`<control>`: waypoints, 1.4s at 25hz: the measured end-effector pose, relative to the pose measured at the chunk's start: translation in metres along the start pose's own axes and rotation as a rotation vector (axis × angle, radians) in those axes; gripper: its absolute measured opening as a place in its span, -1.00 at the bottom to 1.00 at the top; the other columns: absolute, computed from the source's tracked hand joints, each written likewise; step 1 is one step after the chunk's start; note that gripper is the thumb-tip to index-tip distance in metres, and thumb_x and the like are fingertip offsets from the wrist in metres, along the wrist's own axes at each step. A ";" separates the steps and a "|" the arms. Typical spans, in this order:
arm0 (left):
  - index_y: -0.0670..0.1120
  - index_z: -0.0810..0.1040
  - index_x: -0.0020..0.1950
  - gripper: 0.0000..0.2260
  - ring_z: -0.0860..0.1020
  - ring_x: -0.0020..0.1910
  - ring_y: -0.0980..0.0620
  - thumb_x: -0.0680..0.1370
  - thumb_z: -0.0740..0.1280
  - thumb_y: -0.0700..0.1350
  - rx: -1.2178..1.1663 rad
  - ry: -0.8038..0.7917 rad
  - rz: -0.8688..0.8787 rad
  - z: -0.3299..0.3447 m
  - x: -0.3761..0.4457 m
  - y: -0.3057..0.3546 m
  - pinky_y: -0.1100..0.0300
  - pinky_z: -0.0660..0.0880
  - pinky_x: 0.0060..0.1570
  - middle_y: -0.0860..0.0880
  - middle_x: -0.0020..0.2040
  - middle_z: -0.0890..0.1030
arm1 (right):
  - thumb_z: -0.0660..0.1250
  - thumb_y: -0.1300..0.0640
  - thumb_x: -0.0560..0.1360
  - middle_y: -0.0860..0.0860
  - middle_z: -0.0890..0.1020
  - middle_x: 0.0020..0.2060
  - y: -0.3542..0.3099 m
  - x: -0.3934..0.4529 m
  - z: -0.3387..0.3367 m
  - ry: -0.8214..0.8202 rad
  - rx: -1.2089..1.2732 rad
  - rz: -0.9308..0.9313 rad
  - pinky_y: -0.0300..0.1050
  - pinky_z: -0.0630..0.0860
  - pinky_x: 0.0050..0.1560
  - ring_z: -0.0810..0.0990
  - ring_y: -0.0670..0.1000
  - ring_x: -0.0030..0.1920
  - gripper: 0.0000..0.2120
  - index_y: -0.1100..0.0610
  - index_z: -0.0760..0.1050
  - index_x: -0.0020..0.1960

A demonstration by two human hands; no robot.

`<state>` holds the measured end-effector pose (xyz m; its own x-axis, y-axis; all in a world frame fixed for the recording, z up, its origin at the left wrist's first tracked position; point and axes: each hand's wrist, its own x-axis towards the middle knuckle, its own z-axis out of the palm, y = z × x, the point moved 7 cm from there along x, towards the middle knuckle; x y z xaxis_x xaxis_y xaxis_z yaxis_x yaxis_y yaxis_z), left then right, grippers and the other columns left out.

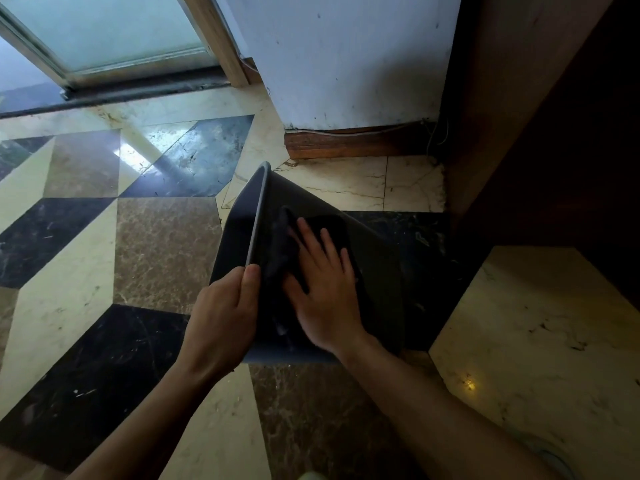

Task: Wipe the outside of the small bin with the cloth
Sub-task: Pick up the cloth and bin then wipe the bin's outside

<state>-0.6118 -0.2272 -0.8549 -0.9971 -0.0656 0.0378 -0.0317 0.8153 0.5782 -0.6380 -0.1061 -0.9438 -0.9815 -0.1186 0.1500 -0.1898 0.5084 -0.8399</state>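
A small dark grey bin (377, 271) lies tipped on its side on the patterned marble floor, its mouth facing left. My left hand (221, 317) grips the bin's rim at the near edge, thumb on the outside. My right hand (325, 289) lies flat with fingers spread, pressing a dark cloth (284, 251) against the bin's upward-facing outer wall. The cloth is bunched to the left of my fingers and partly hidden under my palm.
A white wall corner (346, 64) with a wooden skirting board (356, 142) stands behind the bin. Dark wooden furniture (554, 116) rises at the right. A frosted glass door (104, 32) with a metal track is at the far left.
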 end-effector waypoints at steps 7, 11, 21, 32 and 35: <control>-0.04 0.42 -0.30 -0.63 0.41 -0.49 0.12 0.62 0.06 0.08 0.010 -0.066 0.069 -0.003 0.002 -0.013 0.34 0.35 -0.46 0.05 -0.48 0.37 | -0.13 -0.33 0.52 -0.15 0.03 0.57 0.097 0.007 -0.018 0.128 -0.028 0.293 0.14 -0.14 0.50 -0.08 -0.02 0.56 -0.44 -0.38 -0.27 0.46; -0.01 0.44 -0.25 -0.66 0.47 -0.42 0.05 0.62 0.06 0.09 0.039 -0.120 0.097 0.001 0.004 -0.014 0.31 0.39 -0.44 -0.03 -0.41 0.47 | 0.02 -0.17 0.57 0.01 0.23 0.53 0.141 -0.020 -0.023 0.248 0.170 0.500 0.21 0.09 0.50 0.09 0.05 0.55 -0.43 -0.01 0.12 0.53; 0.06 0.44 0.33 -0.62 0.54 0.07 -0.02 0.57 0.12 0.15 -0.093 -0.241 -0.140 -0.004 0.086 0.004 0.07 0.42 0.02 -0.06 0.20 0.56 | 0.11 -0.07 0.58 0.02 0.19 0.54 0.145 -0.025 -0.020 0.239 0.209 0.546 0.08 0.07 0.49 0.09 0.10 0.54 -0.44 0.03 0.11 0.54; -0.08 0.49 0.15 -0.65 0.51 -0.02 -0.14 0.61 0.05 0.09 0.296 0.031 -0.294 0.024 0.154 0.013 0.02 0.35 -0.11 -0.12 0.04 0.57 | -0.14 -0.51 0.37 -0.13 0.04 0.57 0.110 -0.006 -0.011 0.132 0.369 0.615 0.33 -0.18 0.47 -0.17 0.08 0.56 -0.20 -0.16 0.14 0.50; -0.08 0.51 0.10 -0.66 0.47 -0.14 -0.08 0.61 0.05 0.10 0.303 0.069 -0.252 0.017 0.143 0.014 0.02 0.35 -0.15 -0.08 -0.06 0.55 | -0.07 -0.58 0.29 -0.13 -0.12 0.57 0.101 -0.010 -0.004 0.043 0.097 0.591 0.38 -0.19 0.44 -0.26 0.10 0.54 -0.01 -0.05 0.02 0.55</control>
<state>-0.7564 -0.2151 -0.8550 -0.9490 -0.3150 -0.0136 -0.3035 0.9010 0.3098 -0.6478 -0.0499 -1.0282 -0.9206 0.1960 -0.3378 0.3895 0.3975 -0.8308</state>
